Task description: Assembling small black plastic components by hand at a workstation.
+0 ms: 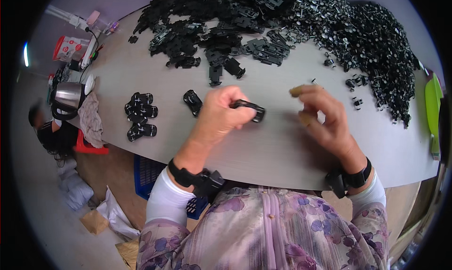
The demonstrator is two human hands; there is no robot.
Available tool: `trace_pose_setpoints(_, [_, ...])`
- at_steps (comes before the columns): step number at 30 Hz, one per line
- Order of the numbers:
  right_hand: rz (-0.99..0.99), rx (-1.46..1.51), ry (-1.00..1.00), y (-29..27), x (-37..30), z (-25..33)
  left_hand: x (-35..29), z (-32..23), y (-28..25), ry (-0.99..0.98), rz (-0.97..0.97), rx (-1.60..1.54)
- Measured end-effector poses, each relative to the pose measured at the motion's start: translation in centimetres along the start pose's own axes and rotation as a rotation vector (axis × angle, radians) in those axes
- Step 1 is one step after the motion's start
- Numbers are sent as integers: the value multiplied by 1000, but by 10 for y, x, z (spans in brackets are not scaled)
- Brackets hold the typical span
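A small black toy car [254, 110] is pinched between the thumb and fingers of my left hand [219, 112], over the middle of the table. To its right, my right hand [325, 114] hovers with thumb and forefinger spread apart, tan covers on the fingertips. I see nothing held in it, though the curled fingers are partly hidden. A small metal pin [314, 81] lies just beyond those fingers. Left of my left hand rests another black toy car [192, 102]. Farther left, several toy cars [142, 110] lie grouped, with metallic axles showing on some.
Flat black chassis plates [216, 34] are heaped at the far side. Wheel-and-axle parts [376, 53] pile up at the far right, with a few loose ones nearer. A steel kettle [68, 95] and a cloth [92, 119] occupy the left edge. A person [54, 133] is beyond.
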State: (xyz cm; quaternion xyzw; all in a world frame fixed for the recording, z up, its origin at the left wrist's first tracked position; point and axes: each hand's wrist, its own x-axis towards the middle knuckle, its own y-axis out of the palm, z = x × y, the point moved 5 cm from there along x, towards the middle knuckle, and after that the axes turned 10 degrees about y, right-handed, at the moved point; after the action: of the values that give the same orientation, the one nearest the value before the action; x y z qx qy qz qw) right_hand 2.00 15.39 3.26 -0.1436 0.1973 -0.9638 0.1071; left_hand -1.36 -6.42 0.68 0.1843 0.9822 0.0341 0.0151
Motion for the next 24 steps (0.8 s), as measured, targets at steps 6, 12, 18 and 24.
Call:
trace_pose_setpoints(6, [-253,-343,102,-36,16,-19,-30,-17,-106,-37,-220,383])
trace_pose_setpoints(12, [-96,-477,90,-30,13,-35,-7,-55,-84,350,-349,1293])
trace_pose_setpoints(18, [-63,-436,132,-24,11,-23,44,-32,-49,199,-162,1392])
trace_pose_setpoints(24, [-66,-457,129,-29,6,-29,47,-23,-54,103,-191,1140])
